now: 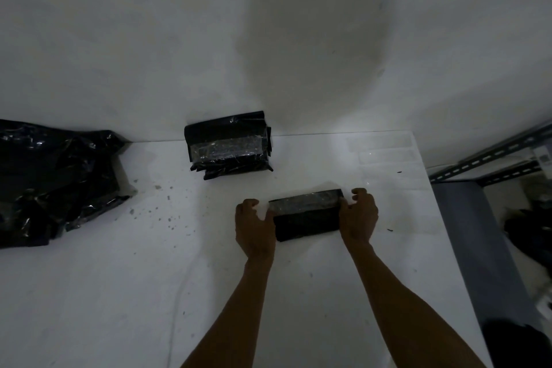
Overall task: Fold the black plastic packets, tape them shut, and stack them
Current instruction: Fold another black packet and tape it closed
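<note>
A folded black plastic packet (306,216) lies on the white table (119,293), with a strip of clear tape along its far edge. My left hand (254,227) grips its left end and my right hand (358,216) grips its right end, fingers curled over the edges. Behind it, against the wall, stands a stack of folded and taped black packets (228,145). A loose heap of unfolded black plastic packets (56,182) lies at the table's far left.
Strips of clear tape (385,148) are stuck flat on the table at the back right. The table's right edge drops to a grey metal shelf frame (490,164) and dark objects below. Small dark specks dot the table's middle.
</note>
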Available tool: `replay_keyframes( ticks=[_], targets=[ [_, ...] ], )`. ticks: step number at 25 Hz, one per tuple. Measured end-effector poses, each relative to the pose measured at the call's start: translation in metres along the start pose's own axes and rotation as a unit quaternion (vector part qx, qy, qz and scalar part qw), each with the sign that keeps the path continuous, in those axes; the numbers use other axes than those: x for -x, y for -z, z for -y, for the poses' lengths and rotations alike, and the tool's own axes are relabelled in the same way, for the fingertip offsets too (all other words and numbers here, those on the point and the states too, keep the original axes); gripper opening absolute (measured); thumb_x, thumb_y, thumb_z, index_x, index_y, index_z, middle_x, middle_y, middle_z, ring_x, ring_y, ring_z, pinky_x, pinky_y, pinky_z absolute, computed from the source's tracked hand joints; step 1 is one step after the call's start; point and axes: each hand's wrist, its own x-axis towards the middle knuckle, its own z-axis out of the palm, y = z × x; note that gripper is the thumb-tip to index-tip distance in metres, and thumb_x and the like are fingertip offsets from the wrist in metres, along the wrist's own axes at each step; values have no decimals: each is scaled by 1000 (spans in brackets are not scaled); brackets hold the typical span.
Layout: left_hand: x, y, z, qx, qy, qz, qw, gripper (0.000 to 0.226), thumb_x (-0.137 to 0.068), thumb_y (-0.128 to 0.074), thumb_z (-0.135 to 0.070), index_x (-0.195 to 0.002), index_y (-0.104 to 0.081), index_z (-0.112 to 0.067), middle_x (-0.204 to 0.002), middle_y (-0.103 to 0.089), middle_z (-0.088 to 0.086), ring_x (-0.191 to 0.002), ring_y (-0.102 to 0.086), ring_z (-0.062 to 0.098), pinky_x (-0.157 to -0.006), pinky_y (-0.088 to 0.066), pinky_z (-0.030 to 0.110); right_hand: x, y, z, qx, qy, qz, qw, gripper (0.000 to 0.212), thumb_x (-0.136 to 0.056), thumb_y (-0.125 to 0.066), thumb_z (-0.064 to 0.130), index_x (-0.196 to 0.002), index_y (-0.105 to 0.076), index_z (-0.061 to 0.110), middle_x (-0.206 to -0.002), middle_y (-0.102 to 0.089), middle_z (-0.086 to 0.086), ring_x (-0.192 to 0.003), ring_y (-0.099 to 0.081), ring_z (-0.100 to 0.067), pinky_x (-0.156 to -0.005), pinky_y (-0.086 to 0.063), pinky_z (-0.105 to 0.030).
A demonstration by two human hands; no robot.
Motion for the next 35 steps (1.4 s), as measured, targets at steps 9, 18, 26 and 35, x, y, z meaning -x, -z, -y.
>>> replay_keyframes(
  ticks=[9,18,26,35],
  targets=[
    [10,-23,14,-119,-248,125,953,45,-99,-39,-38,-126,-62,-10,-131,-57,12,-121,-52,29,-96,-52,46,15,-7,-11,117,341,128,924,34,-86,-70,4,-119,-65,3,-120,-65,-17,-108,-62,-34,-86,-58,-44],
    [-9,-16,7,-116,-304,117,939,24,-96,-61,-17,-118,-66,-10,-139,-51,18,-129,-45,32,-105,-40,45,18,5,12,121,369,133,912,38,-79,-78,12,-115,-66,10,-119,-64,-12,-106,-57,-28,-87,-54,-39],
    [-34,-15,24,-128,-277,203,930,37,-99,-43,-23,-121,-65,-3,-119,-61,16,-108,-55,32,-99,-43,35,6,9,-3,111,342,175,916,28,-95,-62,11,-122,-65,4,-123,-63,-16,-111,-58,-33,-90,-55,-43],
    [3,-19,-2,2,-104,60,993,22,-87,-71,-12,-107,-68,-3,-100,-66,13,-91,-62,24,-79,-44,21,31,10,0,78,205,132,967,26,-98,-54,16,-122,-62,8,-124,-59,-12,-112,-54,-28,-90,-53,-39]
  ],
)
